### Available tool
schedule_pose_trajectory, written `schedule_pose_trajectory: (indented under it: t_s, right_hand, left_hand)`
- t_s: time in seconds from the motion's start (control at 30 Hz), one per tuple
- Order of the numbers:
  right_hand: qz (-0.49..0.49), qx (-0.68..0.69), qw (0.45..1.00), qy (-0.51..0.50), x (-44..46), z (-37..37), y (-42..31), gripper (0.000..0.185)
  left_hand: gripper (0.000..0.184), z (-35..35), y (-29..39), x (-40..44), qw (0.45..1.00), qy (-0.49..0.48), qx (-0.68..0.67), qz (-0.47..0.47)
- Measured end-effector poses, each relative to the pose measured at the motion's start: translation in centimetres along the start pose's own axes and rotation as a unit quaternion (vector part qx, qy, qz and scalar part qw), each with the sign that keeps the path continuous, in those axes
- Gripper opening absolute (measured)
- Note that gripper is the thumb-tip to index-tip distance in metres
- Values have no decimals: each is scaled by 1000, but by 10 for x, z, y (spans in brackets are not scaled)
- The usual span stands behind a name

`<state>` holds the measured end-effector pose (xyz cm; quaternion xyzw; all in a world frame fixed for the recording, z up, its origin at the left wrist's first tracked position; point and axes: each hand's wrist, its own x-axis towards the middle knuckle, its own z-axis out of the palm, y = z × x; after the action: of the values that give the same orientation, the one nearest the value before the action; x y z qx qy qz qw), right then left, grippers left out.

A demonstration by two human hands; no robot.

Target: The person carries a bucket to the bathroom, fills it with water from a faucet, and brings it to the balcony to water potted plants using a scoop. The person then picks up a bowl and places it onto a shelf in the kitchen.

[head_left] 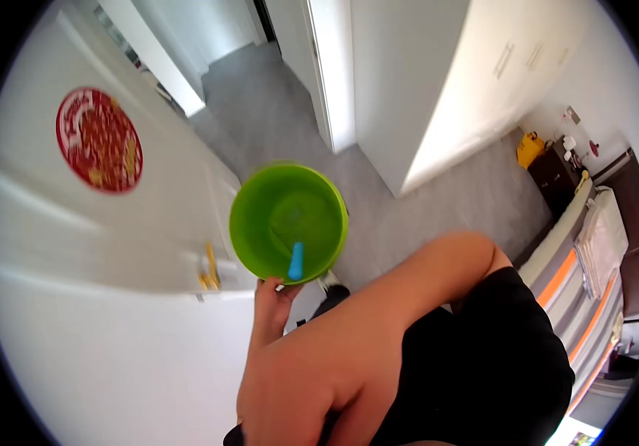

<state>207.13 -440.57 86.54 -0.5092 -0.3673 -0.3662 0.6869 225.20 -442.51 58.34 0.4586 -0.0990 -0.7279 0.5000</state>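
Note:
A green bucket (256, 223) hangs in front of me, its open top facing up. Inside it, a light blue handle (297, 262) leans near the rim; the object's lower end is unclear. My left hand (276, 296) is closed on the near edge of the bucket, thumb at the rim and fingers against the outside. Bare skin of an arm fills the lower middle of the view beside black clothing. My right hand cannot be seen.
A white door (29, 215) with a red round sticker (100, 140) and yellow handle (211, 267) stands left. White cabinets (475, 97) rise right over grey floor (379, 201). Beyond are a dark nightstand (556, 178), a yellow bag (530, 150) and a striped bed (557, 279).

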Motion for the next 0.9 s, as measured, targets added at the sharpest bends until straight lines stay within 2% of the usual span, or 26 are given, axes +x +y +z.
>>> schedule_pose_trajectory:
  t_s: [0.03,0.07,0.1,0.13,0.17,0.2,0.23,0.27,0.3,0.33,0.4,0.47,0.5,0.53,0.57,0.6,0.63,0.67,0.73,0.8,0.87,0.9]
  right_hand:
    - [-14,13,1000,-10,-14,5,-11,12]
    - [-9,-16,999,-42,-17,51,10,19]
    - [-13,-11,999,-28,-6,33,-2,19]
    - [34,-25,999,9,0,37,-26,23]
    - [73,-44,995,56,2,8,-50,28]
    - [62,-70,994,53,3,-25,-56,39]
    - [62,-75,994,56,-1,-42,-51,39]
    - [46,-88,994,45,-11,-100,-46,36]
    - [31,-91,993,64,-7,-237,-39,34]
    - [36,-96,994,27,-6,-176,-42,34]
    - [76,-126,987,-68,-32,-212,-75,25]
    - [269,-168,948,-27,-38,-228,-119,32]
    - [307,-221,925,39,-49,-372,-94,32]
    - [339,-255,881,209,-70,-472,-51,25]
    - [341,-286,876,186,-48,-478,-85,26]
    - [352,-239,860,282,-51,-528,-87,27]
    - [294,-250,836,389,-53,-606,-76,28]
    - [307,-233,832,399,-45,-643,-87,29]
    - [271,-264,790,483,-51,-791,-92,29]
    - [294,-236,769,517,-58,-863,-107,30]
    - [350,-304,683,565,-91,-962,-85,33]
    - [382,-323,636,588,-161,-1008,-73,35]
  left_hand:
    - [62,18,-13,0,1000,5,-13,4]
    - [58,6,-34,-45,999,16,27,28]
    - [58,9,-17,-28,999,24,29,15]
    - [55,16,-7,-13,999,16,28,5]
    - [51,30,13,23,999,8,37,-14]
    - [45,39,29,51,998,1,52,-20]
    - [45,41,37,71,998,-4,53,-23]
    - [46,51,64,129,998,-7,53,-32]
    - [48,61,126,241,996,5,52,-68]
    - [48,65,118,182,998,-8,46,-33]
    - [48,84,125,194,999,-41,27,-5]
    - [48,75,121,210,998,-62,-13,7]
    - [48,33,153,315,995,-64,-57,-41]
    - [49,40,199,344,999,3,6,40]
    - [49,79,221,343,998,14,1,57]
    - [50,81,247,361,997,11,16,76]
    - [52,66,256,366,995,25,13,93]
    - [52,84,268,390,995,53,-9,86]
    - [51,99,318,445,988,79,10,135]
    - [50,146,352,469,979,149,12,136]
    - [49,127,392,536,973,184,16,139]
    - [48,116,411,573,973,182,12,141]
